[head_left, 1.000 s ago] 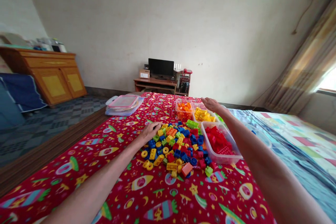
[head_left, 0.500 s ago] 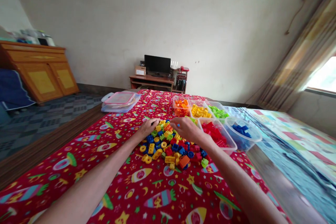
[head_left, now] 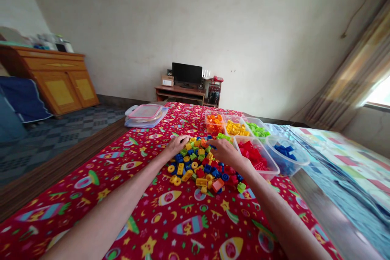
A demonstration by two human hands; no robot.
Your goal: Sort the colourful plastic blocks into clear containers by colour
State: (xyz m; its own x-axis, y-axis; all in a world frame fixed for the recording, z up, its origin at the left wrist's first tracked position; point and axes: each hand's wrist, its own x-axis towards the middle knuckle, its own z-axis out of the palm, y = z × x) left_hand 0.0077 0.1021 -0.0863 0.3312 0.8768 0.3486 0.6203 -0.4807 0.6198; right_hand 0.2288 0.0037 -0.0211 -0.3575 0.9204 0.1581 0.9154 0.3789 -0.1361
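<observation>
A heap of small plastic bricks [head_left: 201, 166] in yellow, blue, red, green and orange lies on a red cloth with rocket prints [head_left: 170, 219]. My left hand [head_left: 177, 144] rests on the heap's far left edge, fingers curled down onto the pieces. On the heap's right side lies my right hand [head_left: 224, 152], fingers bent into the bricks; I cannot make out what they hold. Clear tubs stand just right of the heap: red bricks [head_left: 254, 158], blue [head_left: 284, 152], orange [head_left: 214, 122], yellow [head_left: 236, 129], green [head_left: 257, 130].
Stacked clear tub lids [head_left: 144, 113] lie at the cloth's far left. A patterned sheet [head_left: 344, 158] covers the surface to the right. A low desk with a monitor [head_left: 186, 76] stands against the back wall, a wooden cabinet [head_left: 57, 85] at left.
My right hand came back from above the far tubs and dropped onto the right side of the heap. My left hand stayed at the heap's left edge. The view shifted a little.
</observation>
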